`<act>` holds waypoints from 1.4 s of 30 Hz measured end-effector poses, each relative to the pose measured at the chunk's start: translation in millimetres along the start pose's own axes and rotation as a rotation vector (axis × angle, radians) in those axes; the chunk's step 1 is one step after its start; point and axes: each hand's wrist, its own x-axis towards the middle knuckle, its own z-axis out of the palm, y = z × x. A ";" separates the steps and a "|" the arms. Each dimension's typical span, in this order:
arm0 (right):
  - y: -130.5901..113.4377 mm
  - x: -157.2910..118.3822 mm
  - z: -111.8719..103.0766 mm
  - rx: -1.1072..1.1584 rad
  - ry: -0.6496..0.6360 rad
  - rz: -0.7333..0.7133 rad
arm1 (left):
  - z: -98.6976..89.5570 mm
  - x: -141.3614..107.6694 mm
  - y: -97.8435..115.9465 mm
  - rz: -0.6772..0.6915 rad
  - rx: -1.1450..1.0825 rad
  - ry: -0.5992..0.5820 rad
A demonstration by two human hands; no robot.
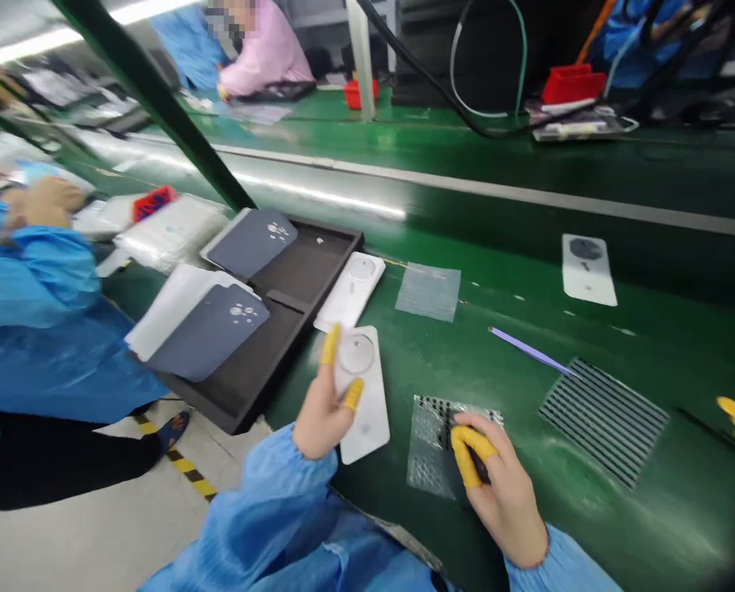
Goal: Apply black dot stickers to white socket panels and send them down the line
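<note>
My left hand [323, 415], yellow cots on its thumb and index finger, lies at the left side of a white phone back panel [367, 411] with a round camera area. Its thumb and index finger are stretched apart over the panel; whether they press on it I cannot tell. Over a clear sheet with rows of small black pieces [432, 460], my right hand [506, 481] has its yellow-cotted thumb and index finger pinched together. Something dark shows under these fingers, too hidden to name. Another white panel [348, 292] leans on the tray's edge.
A black tray [293, 279] at left holds dark blue panels [210, 333]. Beyond my hands lie a translucent square sheet [429, 292], a purple stick [528, 349], a striped black sheet [605, 419] and a white panel [588, 270]. A co-worker's blue sleeve [53, 279] is at left.
</note>
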 end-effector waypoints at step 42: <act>-51.1 36.8 -49.8 0.068 0.209 0.002 | 69.2 -34.8 62.4 -0.132 -0.746 -0.394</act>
